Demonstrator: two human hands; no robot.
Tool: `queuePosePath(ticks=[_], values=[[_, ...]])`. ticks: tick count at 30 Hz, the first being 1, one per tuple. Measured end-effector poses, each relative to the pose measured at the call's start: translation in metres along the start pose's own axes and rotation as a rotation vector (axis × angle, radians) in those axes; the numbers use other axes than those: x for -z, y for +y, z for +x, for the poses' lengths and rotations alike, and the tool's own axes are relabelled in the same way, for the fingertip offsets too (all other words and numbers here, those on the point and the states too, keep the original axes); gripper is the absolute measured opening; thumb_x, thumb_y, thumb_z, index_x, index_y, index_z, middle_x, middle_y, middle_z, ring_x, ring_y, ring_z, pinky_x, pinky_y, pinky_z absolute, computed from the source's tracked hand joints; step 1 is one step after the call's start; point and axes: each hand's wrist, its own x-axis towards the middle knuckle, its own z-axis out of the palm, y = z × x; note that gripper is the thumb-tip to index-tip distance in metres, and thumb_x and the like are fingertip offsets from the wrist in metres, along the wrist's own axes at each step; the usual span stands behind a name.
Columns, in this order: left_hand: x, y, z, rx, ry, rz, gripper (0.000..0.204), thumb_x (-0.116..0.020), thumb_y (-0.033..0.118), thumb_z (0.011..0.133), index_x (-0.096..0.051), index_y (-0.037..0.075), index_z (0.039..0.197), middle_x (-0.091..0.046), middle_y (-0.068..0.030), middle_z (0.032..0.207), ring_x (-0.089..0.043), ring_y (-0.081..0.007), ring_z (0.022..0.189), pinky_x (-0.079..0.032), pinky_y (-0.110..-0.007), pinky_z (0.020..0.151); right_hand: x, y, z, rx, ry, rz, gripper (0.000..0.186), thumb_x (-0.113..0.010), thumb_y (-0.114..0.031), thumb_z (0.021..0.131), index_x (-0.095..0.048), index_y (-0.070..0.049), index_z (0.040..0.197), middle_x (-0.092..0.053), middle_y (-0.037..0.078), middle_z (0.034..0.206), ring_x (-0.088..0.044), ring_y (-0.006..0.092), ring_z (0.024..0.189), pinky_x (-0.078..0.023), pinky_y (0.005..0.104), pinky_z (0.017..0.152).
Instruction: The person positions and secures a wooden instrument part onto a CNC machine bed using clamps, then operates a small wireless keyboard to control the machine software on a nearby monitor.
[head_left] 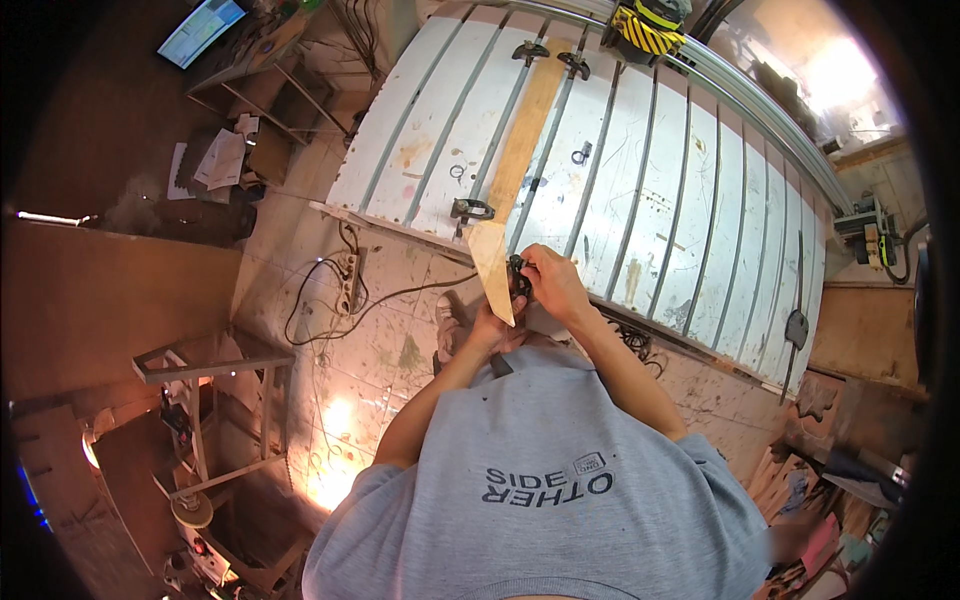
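My left hand [487, 327] is closed around the lower part of a small black clamp [518, 277], just beyond the table's near edge. My right hand [556, 283] pinches the same clamp from the right with thumb and fingers. Beside it, a pale tapered wooden piece [489, 262] overhangs the edge, its point hiding part of my left hand. This piece meets the near end of a long wooden board [528, 135] lying on the white slotted table [625, 165]. One black clamp [473, 209] sits at the board's near left. Two more, a left one [530, 51] and a right one [574, 66], flank its far end.
A small ring-shaped part [581, 152] lies on the table right of the board. Yellow-and-black striped machinery [645, 35] stands at the far edge. A power strip [350, 285] and cables lie on the floor at left, near a metal frame stand [215, 365].
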Motion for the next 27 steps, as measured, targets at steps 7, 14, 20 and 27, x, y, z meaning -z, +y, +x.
queuePosePath(ticks=[7, 14, 20, 27], values=[[0.015, -0.003, 0.018, -0.089, 0.078, 0.056, 0.031, -0.077, 0.005, 0.092, -0.066, 0.001, 0.121, -0.072, -0.0045, 0.106, -0.069, -0.0133, 0.091, -0.057, -0.026, 0.077, 0.002, -0.011, 0.01, 0.011, -0.035, -0.106, 0.015, -0.067, -0.001, 0.089, -0.058, 0.001, 0.101, -0.069, 0.019, 0.099, -0.068, 0.0423, 0.085, -0.053, 0.0484, 0.072], [0.004, 0.013, 0.019, -0.151, 0.13, 0.32, 0.03, -0.076, 0.004, 0.093, -0.066, -0.001, 0.121, -0.073, -0.0049, 0.103, -0.069, -0.0124, 0.088, -0.057, -0.026, 0.073, 0.0, -0.015, 0.013, -0.09, -0.068, -0.158, 0.017, -0.068, -0.004, 0.087, -0.056, 0.003, 0.098, -0.067, 0.024, 0.095, -0.068, 0.0449, 0.086, -0.054, 0.0516, 0.074], [0.005, 0.025, 0.018, -0.053, 0.08, 0.394, 0.04, -0.073, 0.002, 0.094, -0.058, 0.001, 0.131, -0.064, -0.0041, 0.12, -0.065, -0.0152, 0.103, -0.058, -0.031, 0.088, -0.001, -0.004, 0.022, -0.151, -0.071, -0.111, 0.02, -0.071, -0.005, 0.085, -0.058, 0.003, 0.098, -0.069, 0.022, 0.096, -0.069, 0.0432, 0.085, -0.054, 0.0505, 0.075], [0.003, 0.022, 0.019, -0.132, 0.095, 0.335, 0.032, -0.075, 0.006, 0.093, -0.064, -0.001, 0.123, -0.073, -0.0062, 0.104, -0.07, -0.0136, 0.088, -0.058, -0.026, 0.075, -0.004, -0.008, 0.026, 0.025, -0.149, -0.219, 0.018, -0.067, -0.003, 0.085, -0.056, 0.003, 0.098, -0.066, 0.023, 0.091, -0.067, 0.0441, 0.083, -0.054, 0.0495, 0.075]])
